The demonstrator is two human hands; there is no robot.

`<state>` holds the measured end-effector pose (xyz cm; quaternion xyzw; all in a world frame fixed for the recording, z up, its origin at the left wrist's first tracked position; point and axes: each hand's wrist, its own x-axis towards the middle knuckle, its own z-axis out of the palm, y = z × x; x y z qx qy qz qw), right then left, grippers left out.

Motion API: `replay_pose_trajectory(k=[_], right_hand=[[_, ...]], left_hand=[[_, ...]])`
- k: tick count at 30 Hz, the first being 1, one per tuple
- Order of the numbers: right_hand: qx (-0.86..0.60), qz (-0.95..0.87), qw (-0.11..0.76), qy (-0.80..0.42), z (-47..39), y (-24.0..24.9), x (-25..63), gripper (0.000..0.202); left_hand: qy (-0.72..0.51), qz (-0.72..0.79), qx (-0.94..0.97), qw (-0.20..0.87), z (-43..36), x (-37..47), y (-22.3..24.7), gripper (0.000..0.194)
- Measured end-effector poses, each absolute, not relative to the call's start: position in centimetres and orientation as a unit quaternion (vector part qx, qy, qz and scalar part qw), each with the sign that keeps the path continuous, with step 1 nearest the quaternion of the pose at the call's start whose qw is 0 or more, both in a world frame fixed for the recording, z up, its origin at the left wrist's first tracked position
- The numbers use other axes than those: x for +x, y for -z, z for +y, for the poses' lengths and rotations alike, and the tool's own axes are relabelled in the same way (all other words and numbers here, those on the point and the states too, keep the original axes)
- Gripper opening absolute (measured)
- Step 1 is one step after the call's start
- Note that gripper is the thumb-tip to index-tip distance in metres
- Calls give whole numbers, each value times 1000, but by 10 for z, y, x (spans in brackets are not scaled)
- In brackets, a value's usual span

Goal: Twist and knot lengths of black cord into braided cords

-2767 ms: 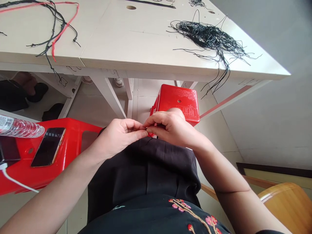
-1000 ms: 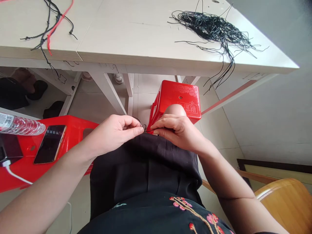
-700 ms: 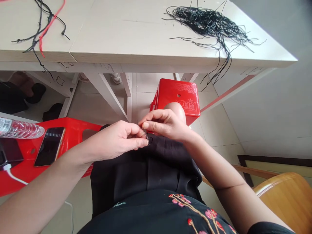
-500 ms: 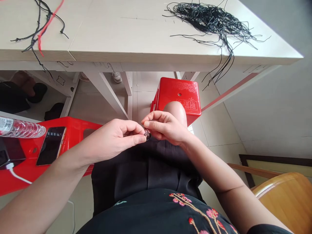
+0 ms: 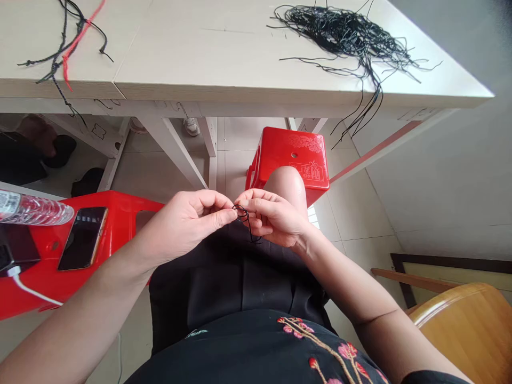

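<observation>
Over the lap, my left hand pinches a looped black cord between thumb and forefinger. My right hand grips the same cord from the other side, its fingertips almost touching those of the left. Small loops show between the fingertips, and a strand hangs below the right fingers. On the table, a tangled pile of black cords lies at the right, with several ends over the front edge. Knotted black cords and a red cord lie at the left.
The white table spans the top. A red stool stands beyond my knee. At the left, another red stool bears a phone, a bottle and a dark box with a white cable. A wooden chair is at lower right.
The cord's loops and a hanging strand now show more clearly between my hands. My right hand's lower fingers have shifted slightly down, and its fingertips are closer to my left hand's.
</observation>
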<state>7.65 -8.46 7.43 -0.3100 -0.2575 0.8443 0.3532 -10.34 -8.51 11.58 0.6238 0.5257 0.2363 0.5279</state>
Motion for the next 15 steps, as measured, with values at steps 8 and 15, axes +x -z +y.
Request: replay_pose_trajectory(k=[8, 15], right_hand=[[-414, -505, 413, -634, -83, -72, 93, 18], [-450, -775, 292, -335, -96, -103, 115, 11]], left_hand=[[-254, 538, 581, 556, -84, -105, -113, 14], [-233, 562, 599, 521, -78, -113, -107, 19]])
